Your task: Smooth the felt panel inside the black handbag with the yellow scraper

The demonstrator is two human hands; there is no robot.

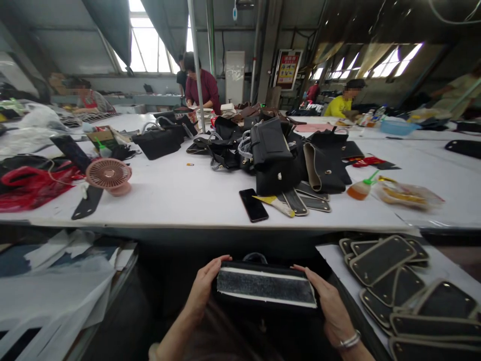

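Note:
Low in front of me, below the table edge, is a black handbag (266, 287) turned so a long face with a dark fuzzy strip and whitish edges points up at me. My left hand (208, 282) grips its left end, fingers along the far edge. At the other end my right hand (326, 296) holds it the same way, a bracelet on the wrist. A plastic-wrapped handle loop (255, 257) shows behind the bag. Its lower part merges into the dark of my lap.
A white table (180, 200) ahead bears a pile of black bags (278, 150), a phone (253, 204), a pink fan (108, 175) and a glue bottle (361, 189). Bordered black panels (383, 260) lie at right, white sheets (75, 281) at left. Several people work beyond.

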